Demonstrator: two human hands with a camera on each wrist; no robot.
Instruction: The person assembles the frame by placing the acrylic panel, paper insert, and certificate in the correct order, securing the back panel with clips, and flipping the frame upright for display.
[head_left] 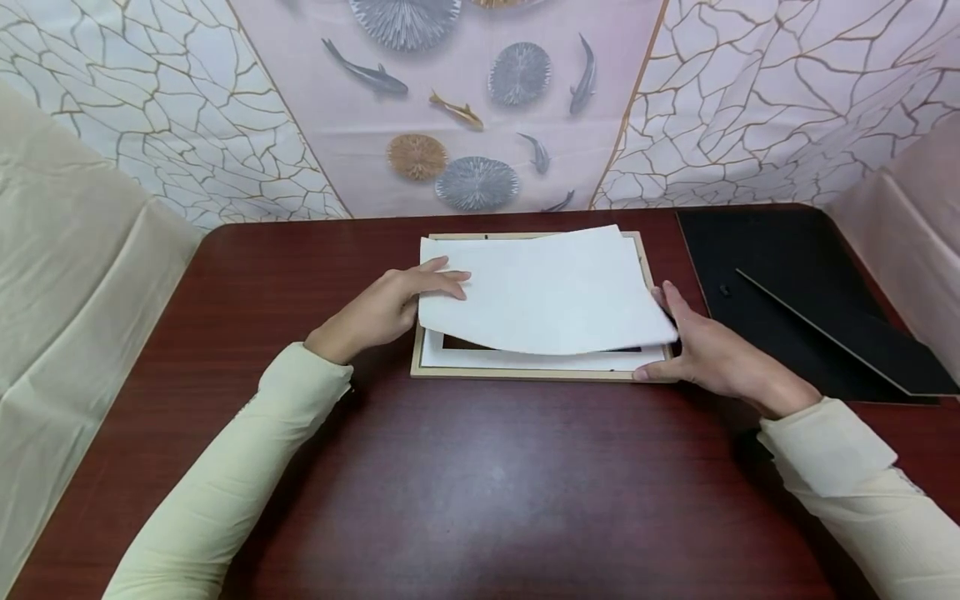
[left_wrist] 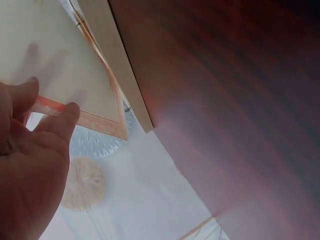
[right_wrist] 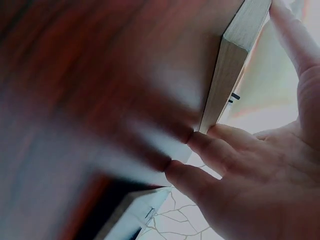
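Observation:
A light wooden picture frame (head_left: 525, 375) lies on the table, with a white mat (head_left: 480, 358) inside it. Over the mat, a white sheet (head_left: 540, 292) is bowed and partly raised; its underside carries a patterned border (left_wrist: 100, 122) in the left wrist view. My left hand (head_left: 382, 304) pinches the sheet's left edge, fingers on top of it. At the frame's right end is my right hand (head_left: 712, 354), its thumb at the front corner and its fingers extended along the side. In the right wrist view those fingertips (right_wrist: 220, 132) rest against the frame's outer side and the tabletop.
A black backing board (head_left: 750, 242) lies at the right of the dark red table (head_left: 480, 483), its stand leg (head_left: 840, 333) raised. Patterned cloth (head_left: 480, 100) hangs behind the table, and pale drapes (head_left: 67, 275) flank it.

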